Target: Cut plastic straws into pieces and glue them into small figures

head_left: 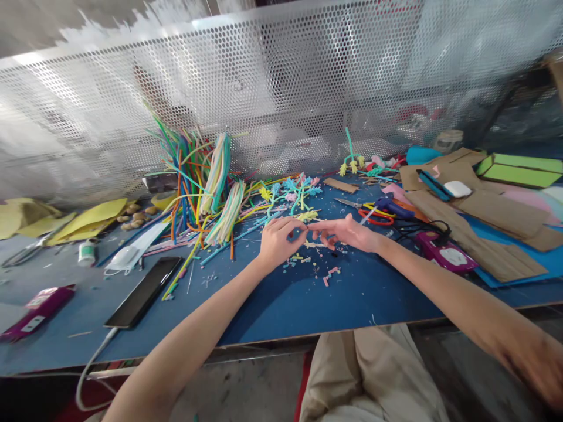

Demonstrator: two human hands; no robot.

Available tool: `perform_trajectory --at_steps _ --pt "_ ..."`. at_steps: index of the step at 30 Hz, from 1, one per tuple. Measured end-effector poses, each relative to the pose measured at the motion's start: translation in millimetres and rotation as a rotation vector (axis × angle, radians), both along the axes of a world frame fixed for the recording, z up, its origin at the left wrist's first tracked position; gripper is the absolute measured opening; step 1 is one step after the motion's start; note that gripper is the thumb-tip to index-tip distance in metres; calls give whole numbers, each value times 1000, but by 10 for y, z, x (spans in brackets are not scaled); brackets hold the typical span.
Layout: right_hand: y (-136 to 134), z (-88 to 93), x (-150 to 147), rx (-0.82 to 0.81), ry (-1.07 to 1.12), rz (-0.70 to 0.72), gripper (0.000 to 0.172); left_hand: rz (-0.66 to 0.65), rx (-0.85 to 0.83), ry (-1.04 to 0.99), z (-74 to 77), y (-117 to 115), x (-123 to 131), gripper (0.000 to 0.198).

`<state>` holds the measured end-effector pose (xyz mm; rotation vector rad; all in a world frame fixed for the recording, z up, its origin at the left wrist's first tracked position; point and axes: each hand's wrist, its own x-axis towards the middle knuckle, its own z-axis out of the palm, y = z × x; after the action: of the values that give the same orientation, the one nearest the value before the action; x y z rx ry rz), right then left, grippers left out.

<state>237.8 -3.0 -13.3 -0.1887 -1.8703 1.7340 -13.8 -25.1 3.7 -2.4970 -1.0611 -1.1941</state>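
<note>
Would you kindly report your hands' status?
Left hand pinched, right hand beside it loosely open. Any held piece: too small to tell. Pink scraps nearby, scissors beyond.

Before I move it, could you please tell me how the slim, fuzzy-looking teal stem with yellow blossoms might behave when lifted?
The teal stem is probably light, being so thin. Its yellow blossoms cluster toward one end, so it may swing unevenly or bend.
</note>
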Motion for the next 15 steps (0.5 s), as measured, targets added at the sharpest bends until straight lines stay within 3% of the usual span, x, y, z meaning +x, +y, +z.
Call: perform_trajectory --at_steps 15 --pt "-13 12 -1 -31 12 -20 96 -64 -75 -29 -32 6 -29 11"
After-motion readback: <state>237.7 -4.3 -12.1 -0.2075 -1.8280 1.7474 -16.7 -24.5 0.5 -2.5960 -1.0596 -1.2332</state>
